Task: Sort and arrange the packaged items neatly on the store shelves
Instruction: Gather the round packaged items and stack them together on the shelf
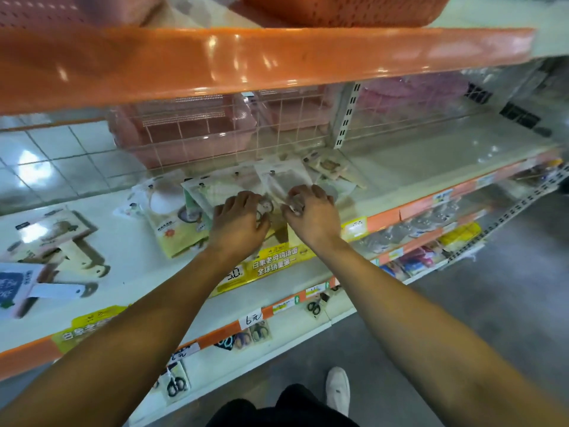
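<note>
1. Cream-white shelf (129, 251) with an orange front strip, carrying a loose heap of flat packaged items (221, 192) at its middle, just in front of a clear back panel.
2. Left hand (237, 224) laid palm down on the heap's near left part, fingers (246, 200) curled over a see-through packet; grip on it unclear.
3. Right hand (312, 215) just beside, fingers (303, 192) bent narrow and pinching the edge of a clear plastic packet (284, 180) at the heap's centre.
4. Left of the heap: a yellow-bottomed packet (177, 234) partly under the others.
5. Well apart on the far left: carded brushes (54, 232) lying flat at angles, and a blue-and-white carded item (18, 286) near the shelf's front.
6. Yellow printed label (274, 261) stuck along the shelf front below both wrists; handwritten price tag (251, 318) lower down on the orange strip.
7. Scissors packs (175, 385) hanging under the shelf edge.
8. Glossy orange shelf (246, 63) overhead, pink baskets (197, 131) behind the clear panel.
9. White shoe (338, 388) on the grey floor below.
</note>
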Available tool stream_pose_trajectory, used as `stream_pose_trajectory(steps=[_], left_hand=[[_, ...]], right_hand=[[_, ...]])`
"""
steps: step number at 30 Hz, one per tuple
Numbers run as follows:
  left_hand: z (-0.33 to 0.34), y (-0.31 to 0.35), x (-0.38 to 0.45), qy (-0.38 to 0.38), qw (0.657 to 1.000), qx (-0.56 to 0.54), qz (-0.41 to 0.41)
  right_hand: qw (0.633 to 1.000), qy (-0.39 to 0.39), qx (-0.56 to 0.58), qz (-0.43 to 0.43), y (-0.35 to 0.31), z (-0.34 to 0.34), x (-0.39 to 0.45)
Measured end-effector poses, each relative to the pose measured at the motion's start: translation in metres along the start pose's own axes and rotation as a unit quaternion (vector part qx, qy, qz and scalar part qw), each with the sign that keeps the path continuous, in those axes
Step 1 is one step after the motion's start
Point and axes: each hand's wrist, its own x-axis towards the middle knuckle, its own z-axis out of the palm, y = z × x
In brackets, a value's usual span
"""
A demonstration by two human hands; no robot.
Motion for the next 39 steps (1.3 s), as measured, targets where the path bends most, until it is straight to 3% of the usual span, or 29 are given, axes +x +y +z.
stream_pose_trajectory(steps=[8,23,30,39], left_hand=[[0.043,0.074,0.041,-0.026,0.999,0.019,0.019],[0.123,0.211,0.136,-0.025,0.998,0.04,-0.038],[0.133,0.227,0.165,-0.051,0.997,0.033,-0.051],[0.143,0.221,0.181,-0.062,0.996,0.031,-0.05]], right_hand=[[0.999,0.037,0.022,0.016,0.074,-0.033,0.021],[1.0,-0.018,0.008,0.019,0.251,-0.082,0.119],[0.999,-0.02,-0.024,0.026,0.276,-0.082,0.151],[0.994,-0.08,-0.048,0.053,0.284,-0.064,0.176]])
